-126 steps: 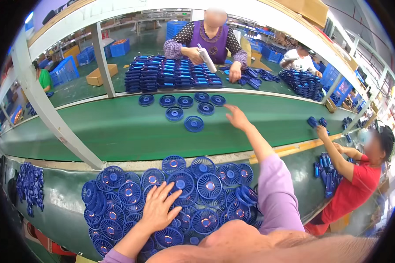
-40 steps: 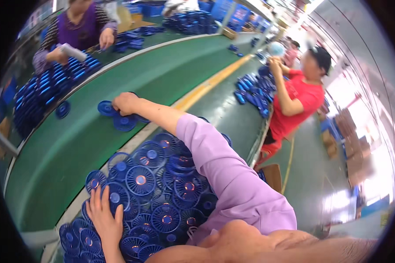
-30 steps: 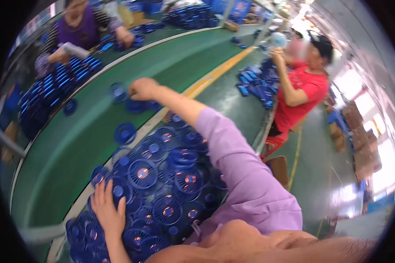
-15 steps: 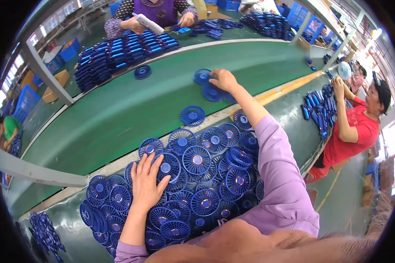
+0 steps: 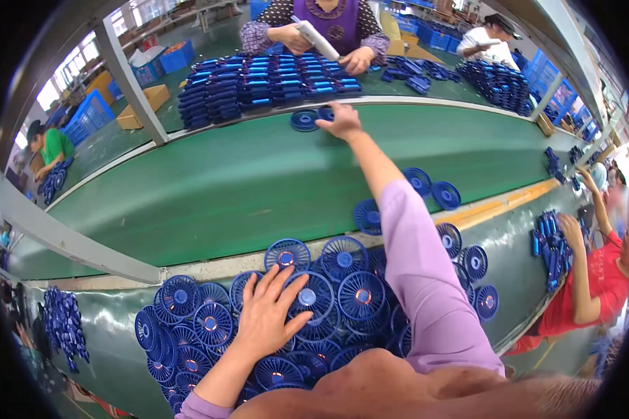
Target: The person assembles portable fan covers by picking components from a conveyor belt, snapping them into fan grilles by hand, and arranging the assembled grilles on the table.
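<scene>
My right hand (image 5: 340, 121) reaches across the green belt to its far side, fingers closed on a round blue fan grille (image 5: 325, 112). Right beside it on the belt lies another blue fan grille (image 5: 303, 121). My left hand (image 5: 267, 314) rests with spread fingers on a heap of blue fan grilles (image 5: 363, 296) at the near edge, touching a grille (image 5: 307, 297) by its fingertips. Closer to me on the belt are a few more grilles (image 5: 446, 195), one of them partly behind my right sleeve.
Across the green belt (image 5: 189, 188), stacked blue parts (image 5: 265, 84) stand before a person in a purple apron (image 5: 334, 24) holding a white tool. A person in red (image 5: 601, 279) works at right by blue parts (image 5: 551, 244). A metal post (image 5: 70, 234) crosses the left side.
My right hand has carried a grille from the middle of the belt to its far side, beside the one lying there. My left hand stays on the heap. The whole view has shifted.
</scene>
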`<state>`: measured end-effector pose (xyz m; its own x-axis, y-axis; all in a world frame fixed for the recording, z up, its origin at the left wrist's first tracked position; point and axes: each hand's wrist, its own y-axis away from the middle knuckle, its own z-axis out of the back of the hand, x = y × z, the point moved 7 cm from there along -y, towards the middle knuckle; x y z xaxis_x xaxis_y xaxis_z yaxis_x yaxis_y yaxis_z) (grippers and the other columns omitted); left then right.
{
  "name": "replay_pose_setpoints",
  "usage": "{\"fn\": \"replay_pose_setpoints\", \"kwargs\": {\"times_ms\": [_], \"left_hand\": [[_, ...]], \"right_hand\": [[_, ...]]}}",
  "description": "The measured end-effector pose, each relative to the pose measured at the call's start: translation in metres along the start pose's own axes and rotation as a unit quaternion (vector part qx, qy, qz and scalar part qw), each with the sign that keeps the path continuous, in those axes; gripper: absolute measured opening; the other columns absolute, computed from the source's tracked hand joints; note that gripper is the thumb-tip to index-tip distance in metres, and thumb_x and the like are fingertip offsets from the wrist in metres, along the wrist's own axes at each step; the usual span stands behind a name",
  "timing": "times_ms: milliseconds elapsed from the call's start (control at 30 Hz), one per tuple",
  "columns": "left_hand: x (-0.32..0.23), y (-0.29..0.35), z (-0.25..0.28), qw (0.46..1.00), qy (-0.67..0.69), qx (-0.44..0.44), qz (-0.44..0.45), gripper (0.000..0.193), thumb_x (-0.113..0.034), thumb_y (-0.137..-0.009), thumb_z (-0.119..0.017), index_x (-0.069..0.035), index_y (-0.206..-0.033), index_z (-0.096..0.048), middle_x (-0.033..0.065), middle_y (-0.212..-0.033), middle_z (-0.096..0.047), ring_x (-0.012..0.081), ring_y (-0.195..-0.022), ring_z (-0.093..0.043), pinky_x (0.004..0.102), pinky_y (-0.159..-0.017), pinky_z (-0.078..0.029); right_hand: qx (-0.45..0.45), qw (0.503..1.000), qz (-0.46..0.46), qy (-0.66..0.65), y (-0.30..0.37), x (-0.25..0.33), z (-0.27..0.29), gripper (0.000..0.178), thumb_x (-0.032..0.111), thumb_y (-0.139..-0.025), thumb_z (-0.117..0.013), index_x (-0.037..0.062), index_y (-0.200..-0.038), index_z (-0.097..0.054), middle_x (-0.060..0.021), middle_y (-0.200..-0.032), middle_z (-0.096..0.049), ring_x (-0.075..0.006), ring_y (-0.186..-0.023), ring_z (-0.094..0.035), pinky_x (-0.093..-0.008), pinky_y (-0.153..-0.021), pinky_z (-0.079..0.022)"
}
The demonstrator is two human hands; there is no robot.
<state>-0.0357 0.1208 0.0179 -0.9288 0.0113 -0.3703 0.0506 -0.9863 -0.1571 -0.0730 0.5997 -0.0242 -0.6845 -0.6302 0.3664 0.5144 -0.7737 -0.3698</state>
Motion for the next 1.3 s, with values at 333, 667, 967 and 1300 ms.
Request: {"fn": "replay_pose_setpoints", "kwargs": {"times_ms": [333,667,967,1300], "left_hand": [[0.003,-0.005,-0.001,1.0,0.006,-0.012,-0.004,0.065,-0.04,-0.081,-0.071,-0.018,-0.139,-0.05,0.0102,-0.141,-0.048,0.0304,-0.135,-0.04,0.0539,-0.111,-0.025],[0.006,0.001,0.002,0.998,0.026,-0.043,-0.029,0.06,-0.042,-0.085,-0.066,-0.016,-0.136,-0.052,0.0132,-0.139,-0.049,0.0346,-0.134,-0.041,0.0569,-0.11,-0.026],[0.01,0.012,-0.003,0.998,0.023,-0.058,-0.017,0.06,-0.046,-0.086,-0.064,-0.017,-0.137,-0.051,0.013,-0.138,-0.051,0.0338,-0.133,-0.043,0.0578,-0.109,-0.027],[0.009,0.01,-0.002,0.998,0.022,-0.058,-0.022,0.06,-0.045,-0.087,-0.064,-0.018,-0.138,-0.05,0.0132,-0.138,-0.05,0.0341,-0.133,-0.042,0.0584,-0.109,-0.027]], "right_hand": [[0.018,0.998,0.042,0.045,0.021,0.041,-0.019,0.05,0.054,-0.079,-0.068,0.0282,-0.121,-0.064,-0.0169,-0.12,-0.058,-0.0377,-0.113,-0.054,-0.0499,-0.096,-0.045],[0.036,0.987,0.084,0.133,0.174,-0.127,0.145,0.061,0.051,-0.075,-0.073,0.015,-0.123,-0.062,-0.0212,-0.12,-0.059,-0.0413,-0.112,-0.056,-0.0505,-0.095,-0.046],[-0.035,0.996,0.041,0.071,0.214,-0.121,0.181,0.06,0.031,-0.072,-0.08,0.0119,-0.124,-0.057,-0.0219,-0.123,-0.056,-0.0418,-0.112,-0.055,-0.0472,-0.097,-0.046],[-0.051,0.982,-0.119,0.138,0.261,-0.199,0.196,0.081,0.038,-0.066,-0.084,0.0252,-0.136,-0.046,-0.0195,-0.129,-0.049,-0.0447,-0.115,-0.051,-0.0614,-0.091,-0.045]]}}
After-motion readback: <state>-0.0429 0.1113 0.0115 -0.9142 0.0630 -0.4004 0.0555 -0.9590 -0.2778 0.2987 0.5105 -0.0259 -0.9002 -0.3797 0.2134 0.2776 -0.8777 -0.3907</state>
